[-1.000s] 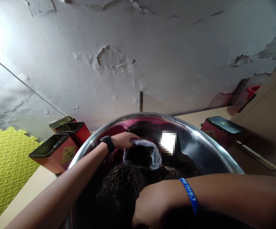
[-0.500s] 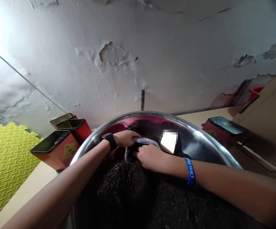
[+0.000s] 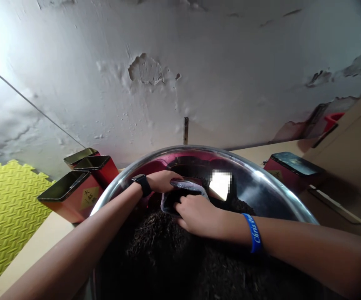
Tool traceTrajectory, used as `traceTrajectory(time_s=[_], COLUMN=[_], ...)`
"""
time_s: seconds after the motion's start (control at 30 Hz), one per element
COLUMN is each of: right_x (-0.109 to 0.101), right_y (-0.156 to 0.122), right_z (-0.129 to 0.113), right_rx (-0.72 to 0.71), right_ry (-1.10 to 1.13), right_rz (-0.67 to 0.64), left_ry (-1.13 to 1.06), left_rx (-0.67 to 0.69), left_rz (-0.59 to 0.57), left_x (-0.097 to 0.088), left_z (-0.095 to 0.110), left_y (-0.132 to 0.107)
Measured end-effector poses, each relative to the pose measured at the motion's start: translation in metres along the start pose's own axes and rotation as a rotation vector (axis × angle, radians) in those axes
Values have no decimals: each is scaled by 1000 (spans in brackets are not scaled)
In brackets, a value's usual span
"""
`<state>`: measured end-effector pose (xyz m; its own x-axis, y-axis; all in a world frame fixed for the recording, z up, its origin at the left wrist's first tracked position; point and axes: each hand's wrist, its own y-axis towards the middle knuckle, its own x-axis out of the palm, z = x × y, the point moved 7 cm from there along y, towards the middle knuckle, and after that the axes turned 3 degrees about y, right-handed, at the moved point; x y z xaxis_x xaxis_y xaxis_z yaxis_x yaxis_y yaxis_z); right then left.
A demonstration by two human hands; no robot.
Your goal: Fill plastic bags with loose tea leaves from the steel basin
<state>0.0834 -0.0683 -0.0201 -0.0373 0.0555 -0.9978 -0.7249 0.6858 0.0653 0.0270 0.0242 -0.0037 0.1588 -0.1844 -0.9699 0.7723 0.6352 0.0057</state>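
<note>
A large steel bowl [image 3: 280, 189] in front of me holds a heap of dark loose tea leaves [image 3: 155, 246]. My left hand [image 3: 163, 182], with a black watch on the wrist, is closed on the far rim of a clear plastic bag [image 3: 186, 186] that stands open inside the bowl. My right hand [image 3: 199, 214], with a blue wristband on the wrist, is curled at the bag's mouth with its fingers pushed into the opening. What those fingers hold is hidden.
Three red square tins [image 3: 74, 193] with open tops stand left of the bowl on a tan table [image 3: 30, 254]. Another red tin [image 3: 292, 166] lies to the right. A yellow foam mat [image 3: 5, 208] covers the floor at left. A peeling white wall [image 3: 180, 75] rises behind.
My right hand rose from the near part of the tea heap to the bag's mouth and now rests there, drawn slightly back. My left hand has kept hold of the bag.
</note>
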Motion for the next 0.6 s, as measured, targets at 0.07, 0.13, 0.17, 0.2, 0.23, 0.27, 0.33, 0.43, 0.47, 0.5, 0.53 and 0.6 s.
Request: traceTrajectory(time_s=[0.07,0.13,0.17,0.2,0.23,0.27,0.33,0.43,0.47,0.5,0.53,0.6], right_x=[1,5,7,8,8,7,1,-9,-10,-8,-5,2], right_y=[2,3,4,4,4,4,4,2,2,1,1,0], right_z=[3,7,9,10,11,11,7,-4,-7,-10,-11,-10], right_rx=[3,28,43,52,52,43,0,-61,-72,-75,-73,-56], right_ry=[4,6,5,2,-1,-2,2,26,36,43,47,47], right_rz=[42,32,13,-4,-10,0,49,98,77,42,-5,-85], left_ry=[-2,-8,-12,-14,-14,-14,-22,-48,-51,-47,-38,-17], left_rx=[-2,-8,-14,-23,-33,-40,-34,-9,-9,-12,-17,-30], left_rz=[-7,-19,-24,-24,-18,-12,-8,-17,-22,-27,-32,-37], left_x=[0,1,1,1,1,0,-1,-1,-1,-1,-1,0], left_z=[1,1,1,1,1,1,3,7,7,6,6,3], left_y=[1,2,3,3,3,3,2,1,1,1,1,2])
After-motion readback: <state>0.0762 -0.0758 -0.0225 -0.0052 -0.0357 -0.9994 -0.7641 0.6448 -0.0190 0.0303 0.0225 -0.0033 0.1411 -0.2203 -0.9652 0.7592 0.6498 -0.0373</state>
